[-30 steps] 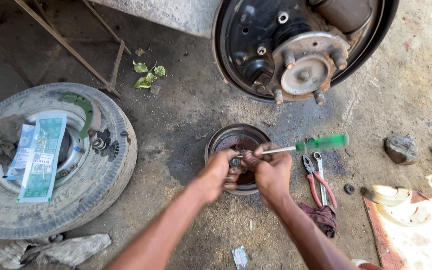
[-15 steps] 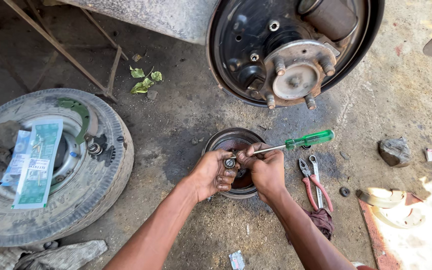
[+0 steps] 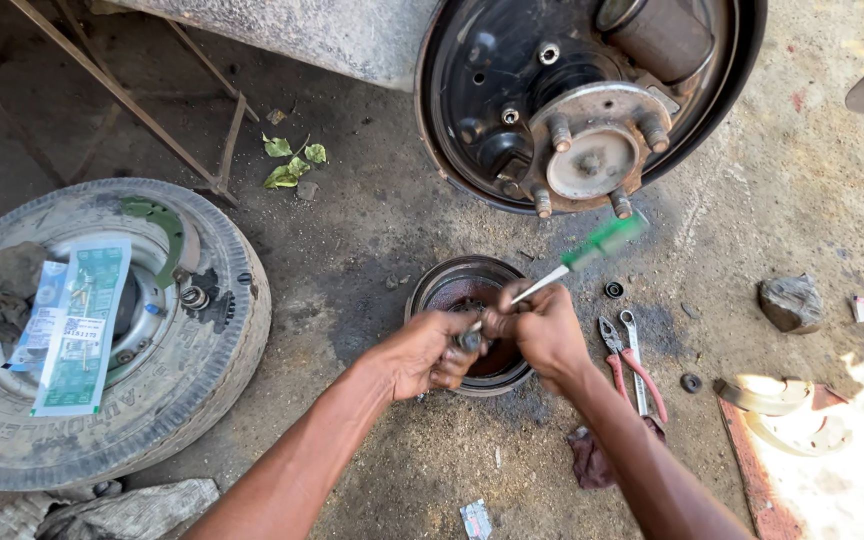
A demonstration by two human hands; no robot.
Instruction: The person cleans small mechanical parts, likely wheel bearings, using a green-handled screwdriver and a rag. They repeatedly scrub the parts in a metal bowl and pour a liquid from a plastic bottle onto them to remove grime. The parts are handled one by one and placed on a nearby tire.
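My left hand (image 3: 420, 352) is closed around a small grey metal part (image 3: 469, 340) held just above a rusty brake drum (image 3: 452, 283) that lies on the ground. My right hand (image 3: 542, 328) grips a screwdriver by its shaft, its tip against the metal part. The screwdriver's green handle (image 3: 605, 239) points up and to the right. Both hands meet over the drum's near rim. Above them a bare wheel hub with studs (image 3: 592, 155) sits in its dark backing plate (image 3: 482, 90).
Red-handled pliers (image 3: 624, 362) and a spanner (image 3: 635, 352) lie right of the drum, a dark rag (image 3: 592, 460) below them. A tyre on its rim (image 3: 102, 330) with a green packet (image 3: 80, 325) lies left. A stone (image 3: 790, 302) and brake shoes (image 3: 782, 400) lie right.
The screwdriver's handle has swung upward from nearly level to a steeper tilt. Both hands stay together over the drum, and the view has shifted slightly.
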